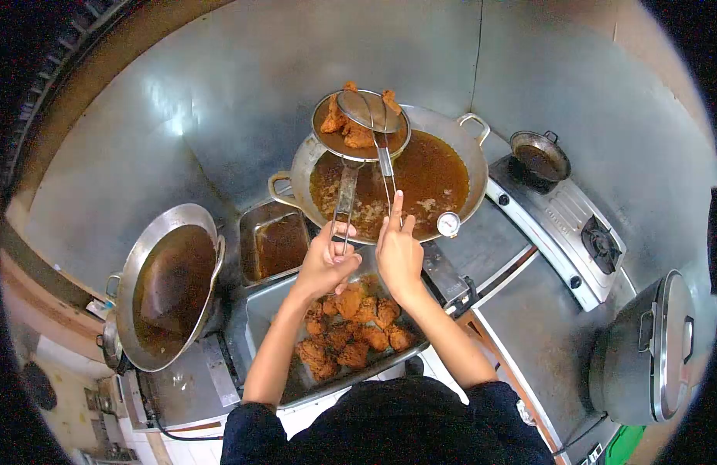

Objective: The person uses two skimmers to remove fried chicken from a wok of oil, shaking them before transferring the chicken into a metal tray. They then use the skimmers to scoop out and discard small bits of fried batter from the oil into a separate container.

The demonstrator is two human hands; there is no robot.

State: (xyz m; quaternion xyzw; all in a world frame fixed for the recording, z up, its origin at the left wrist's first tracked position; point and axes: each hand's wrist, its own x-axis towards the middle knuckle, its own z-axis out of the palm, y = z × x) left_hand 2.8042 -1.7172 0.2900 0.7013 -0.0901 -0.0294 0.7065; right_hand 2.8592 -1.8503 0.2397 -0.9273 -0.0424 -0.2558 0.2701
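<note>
My left hand is wrapped round the handle of a large wire strainer, which holds pieces of fried chicken above the far side of a wok of brown oil. Closed on the handle of a smaller skimmer is my right hand, its index finger stretched along the handle. The skimmer's mesh head lies over the chicken and partly covers it. Clipped at the wok's near rim is a round dial thermometer. Below my hands, a metal tray holds several browned chicken pieces.
To the left stands a second wok of dark oil, with a rectangular pan between it and the main wok. A gas stove bearing a small pan is on the right. Nearer, a large lidded pot stands at the right edge.
</note>
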